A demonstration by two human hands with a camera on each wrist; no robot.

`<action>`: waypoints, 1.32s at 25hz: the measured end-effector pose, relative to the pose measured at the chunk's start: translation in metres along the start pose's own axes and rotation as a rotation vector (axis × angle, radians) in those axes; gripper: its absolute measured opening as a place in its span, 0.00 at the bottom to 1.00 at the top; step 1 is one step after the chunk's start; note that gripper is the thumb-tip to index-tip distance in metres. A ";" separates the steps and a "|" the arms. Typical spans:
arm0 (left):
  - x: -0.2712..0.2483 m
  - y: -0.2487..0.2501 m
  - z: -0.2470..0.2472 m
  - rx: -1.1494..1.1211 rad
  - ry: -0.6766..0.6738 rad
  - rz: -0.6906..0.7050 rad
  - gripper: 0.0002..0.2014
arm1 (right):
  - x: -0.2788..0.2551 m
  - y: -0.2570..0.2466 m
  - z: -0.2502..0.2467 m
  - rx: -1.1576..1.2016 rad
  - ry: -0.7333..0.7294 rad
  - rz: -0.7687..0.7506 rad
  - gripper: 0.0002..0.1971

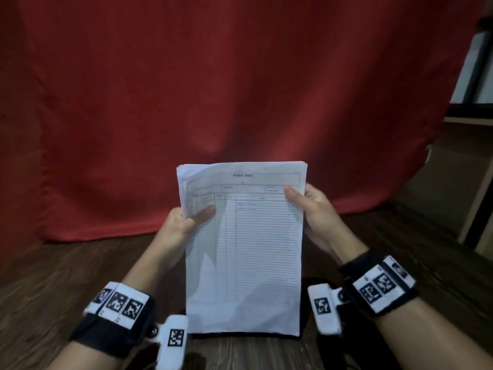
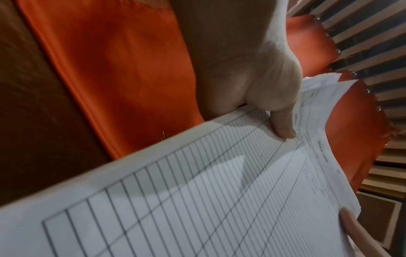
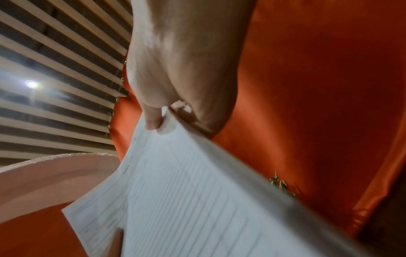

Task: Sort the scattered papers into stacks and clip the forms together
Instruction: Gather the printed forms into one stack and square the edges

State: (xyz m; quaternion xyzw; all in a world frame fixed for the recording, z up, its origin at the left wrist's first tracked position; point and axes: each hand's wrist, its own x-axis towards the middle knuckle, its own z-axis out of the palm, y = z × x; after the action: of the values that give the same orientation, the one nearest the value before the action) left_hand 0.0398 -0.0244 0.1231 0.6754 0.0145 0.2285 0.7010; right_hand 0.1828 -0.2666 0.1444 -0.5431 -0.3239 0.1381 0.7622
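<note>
Papers (image 1: 244, 249) stood nearly upright as one gathered stack of ruled forms, the top sheet headed "STOCK CARD", held above the near edge of a dark wooden floor (image 1: 53, 276) and gripped at both side edges. The left hand (image 1: 184, 222) held the stack's left edge in its upper part, thumb (image 2: 283, 125) laid across the printed face and the other fingers hidden behind the sheets. The right hand (image 1: 317, 212) held the right edge a little higher, its thumb (image 3: 153, 118) pressed on the front near the top corner, the remaining fingers behind the paper. Both hands were closed on the stack in a pinch between thumb and fingers. The top left corner of the stack showed several sheet edges fanned slightly apart and bent. Whether the stack's bottom edge touched the floor could not be told from the head view; a dark shape lay just under it.

Behind the stack a red cloth (image 1: 240, 89) hung as a backdrop and met the floor at its far edge. Both wrists wore black bands (image 1: 117, 324) carrying white blocks with black-and-white square markers. At the right edge of the head view stood pale furniture (image 1: 474, 156) with dark trim.
</note>
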 end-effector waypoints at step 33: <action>0.020 -0.037 0.028 0.085 0.321 0.208 0.02 | 0.006 0.058 0.011 -0.198 0.191 -0.050 0.08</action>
State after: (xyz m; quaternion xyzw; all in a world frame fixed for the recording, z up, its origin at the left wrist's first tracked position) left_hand 0.0783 -0.0434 0.0966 0.6572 0.0658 0.4038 0.6329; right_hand 0.1883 -0.2337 0.0951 -0.6183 -0.2753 0.0340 0.7354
